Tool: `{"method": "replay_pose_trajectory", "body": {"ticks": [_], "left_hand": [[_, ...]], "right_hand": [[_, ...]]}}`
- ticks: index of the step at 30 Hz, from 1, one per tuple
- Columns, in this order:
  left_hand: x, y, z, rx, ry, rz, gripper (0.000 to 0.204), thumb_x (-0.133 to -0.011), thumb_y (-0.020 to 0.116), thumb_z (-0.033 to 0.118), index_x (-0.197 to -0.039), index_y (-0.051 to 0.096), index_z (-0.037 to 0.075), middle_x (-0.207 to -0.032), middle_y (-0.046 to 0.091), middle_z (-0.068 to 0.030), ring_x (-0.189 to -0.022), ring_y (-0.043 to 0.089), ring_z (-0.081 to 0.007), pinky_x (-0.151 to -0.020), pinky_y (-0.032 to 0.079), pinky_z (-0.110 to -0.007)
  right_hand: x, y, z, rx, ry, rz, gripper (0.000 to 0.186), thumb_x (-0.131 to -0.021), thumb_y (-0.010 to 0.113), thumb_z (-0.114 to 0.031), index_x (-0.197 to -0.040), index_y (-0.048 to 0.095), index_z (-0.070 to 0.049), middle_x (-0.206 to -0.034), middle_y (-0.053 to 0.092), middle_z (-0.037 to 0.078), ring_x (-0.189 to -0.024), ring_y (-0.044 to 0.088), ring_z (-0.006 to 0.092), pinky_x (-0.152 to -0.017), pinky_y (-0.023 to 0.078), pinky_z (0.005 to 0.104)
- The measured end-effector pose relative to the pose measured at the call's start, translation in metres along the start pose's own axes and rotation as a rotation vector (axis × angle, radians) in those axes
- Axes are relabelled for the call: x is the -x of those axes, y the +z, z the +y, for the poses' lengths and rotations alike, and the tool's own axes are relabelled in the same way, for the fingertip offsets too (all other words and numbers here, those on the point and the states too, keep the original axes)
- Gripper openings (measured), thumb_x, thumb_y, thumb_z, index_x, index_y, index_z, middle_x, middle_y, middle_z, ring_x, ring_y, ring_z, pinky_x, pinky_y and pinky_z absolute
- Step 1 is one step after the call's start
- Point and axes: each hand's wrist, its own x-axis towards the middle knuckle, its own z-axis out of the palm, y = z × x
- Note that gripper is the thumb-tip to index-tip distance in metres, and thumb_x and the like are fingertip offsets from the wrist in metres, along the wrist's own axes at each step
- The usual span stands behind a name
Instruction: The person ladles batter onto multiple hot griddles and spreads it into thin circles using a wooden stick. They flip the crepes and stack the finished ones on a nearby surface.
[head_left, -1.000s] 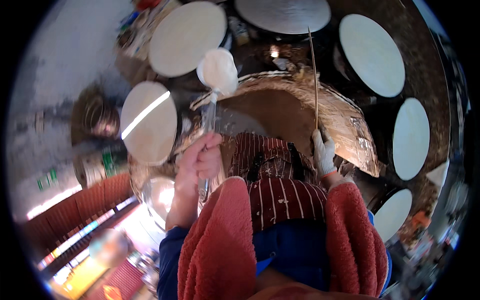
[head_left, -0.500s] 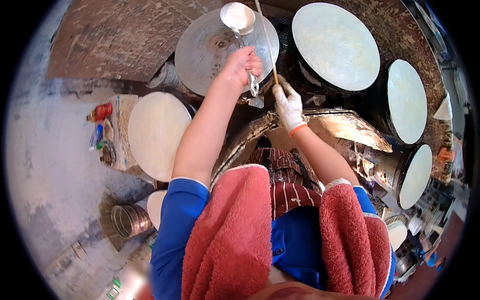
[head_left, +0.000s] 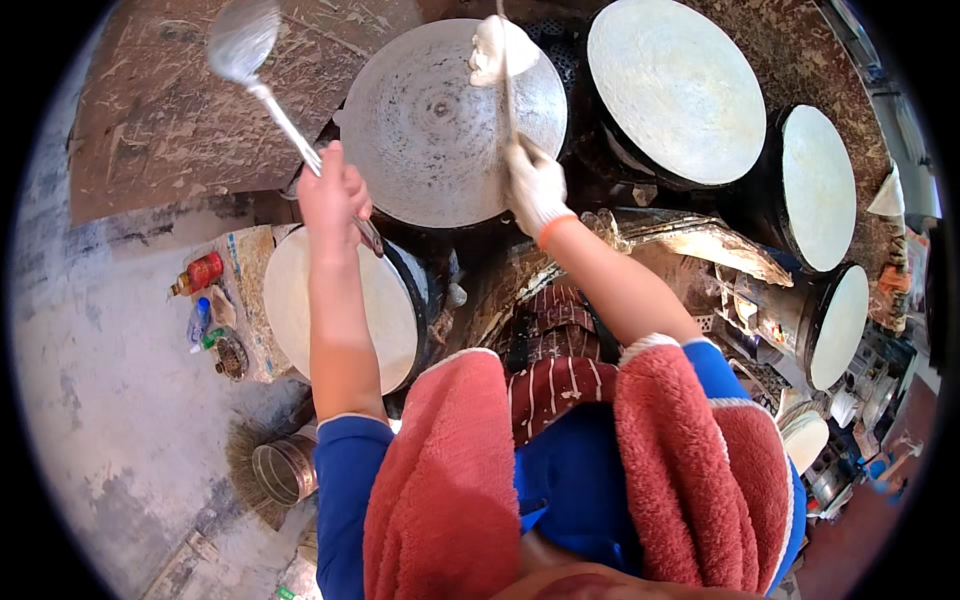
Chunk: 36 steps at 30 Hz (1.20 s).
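Note:
My bare left hand (head_left: 333,198) is closed around the handle of a metal ladle (head_left: 245,42), whose motion-blurred bowl hangs over the brown board at the upper left. In front of me lies a round grey griddle (head_left: 410,150). A thick lump of white batter (head_left: 488,52) sits on its far right part. My right hand (head_left: 537,182), in a white glove with an orange cuff, grips a thin stick (head_left: 508,90) at the griddle's near right edge. The stick reaches away from me across the batter, and its far end leaves the picture.
Round griddles coated in a pale layer stand about: one at the near left (head_left: 340,310), a large one at the far right (head_left: 675,90), others beyond (head_left: 818,188) (head_left: 840,325). Bottles (head_left: 203,273) stand on a ledge at left. A metal bucket (head_left: 283,472) is below them.
My left hand has swung the ladle left, off the griddle. A lump of white batter now lies on the griddle. My right hand has shifted left with the stick.

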Motion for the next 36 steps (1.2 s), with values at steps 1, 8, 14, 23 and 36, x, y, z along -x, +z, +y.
{"method": "replay_pose_trajectory", "body": {"ticks": [1, 8, 14, 23, 36], "left_hand": [[0.006, -0.002, 0.012, 0.165, -0.083, -0.099, 0.026, -0.095, 0.043, 0.026, -0.074, 0.039, 0.011, -0.046, 0.028, 0.0057, -0.031, 0.026, -0.0053, -0.028, 0.023, -0.023], [0.043, -0.072, 0.04, 0.715, -0.247, -0.497, 0.028, -0.1, 0.031, 0.023, -0.075, 0.035, 0.011, -0.044, 0.024, 0.0063, -0.03, 0.023, -0.0047, -0.028, 0.023, -0.022], [0.07, -0.093, 0.016, 0.763, -0.279, -0.483, 0.029, -0.1, 0.03, 0.025, -0.074, 0.035, 0.013, -0.044, 0.022, 0.0076, -0.03, 0.02, -0.0039, -0.028, 0.023, -0.022], [0.118, -0.111, 0.009, 0.584, -0.21, -0.114, 0.03, -0.099, 0.033, 0.029, -0.073, 0.034, 0.014, -0.048, 0.023, 0.0067, -0.034, 0.02, -0.0051, -0.032, 0.024, -0.023], [0.148, -0.114, -0.025, 0.809, -0.273, -0.045, 0.034, -0.1, 0.03, 0.03, -0.07, 0.035, 0.014, -0.046, 0.023, 0.0066, -0.032, 0.019, -0.0057, -0.03, 0.022, -0.024]], "right_hand": [[-0.002, 0.023, -0.009, -0.01, 0.002, -0.009, 0.046, -0.086, 0.054, -0.021, -0.124, 0.051, 0.005, -0.111, 0.061, 0.016, -0.097, 0.056, 0.017, -0.085, 0.042, 0.0267], [0.012, 0.005, -0.031, 0.265, -0.076, 0.028, 0.042, -0.085, 0.055, -0.02, -0.119, 0.055, 0.004, -0.1, 0.065, 0.013, -0.088, 0.058, 0.0142, -0.079, 0.044, 0.0236], [0.014, 0.01, -0.01, 0.183, 0.092, -0.069, 0.041, -0.085, 0.056, -0.018, -0.12, 0.054, 0.004, -0.103, 0.064, 0.012, -0.088, 0.057, 0.0133, -0.08, 0.045, 0.0241], [-0.023, -0.034, -0.041, 0.411, -0.123, -0.102, 0.042, -0.086, 0.058, -0.019, -0.121, 0.054, 0.004, -0.095, 0.065, 0.01, -0.08, 0.055, 0.009, -0.072, 0.045, 0.0222], [-0.09, -0.044, -0.064, 0.602, -0.176, -0.354, 0.04, -0.086, 0.057, -0.023, -0.117, 0.057, 0.001, -0.093, 0.065, 0.006, -0.08, 0.057, 0.0098, -0.074, 0.046, 0.0229]]}}
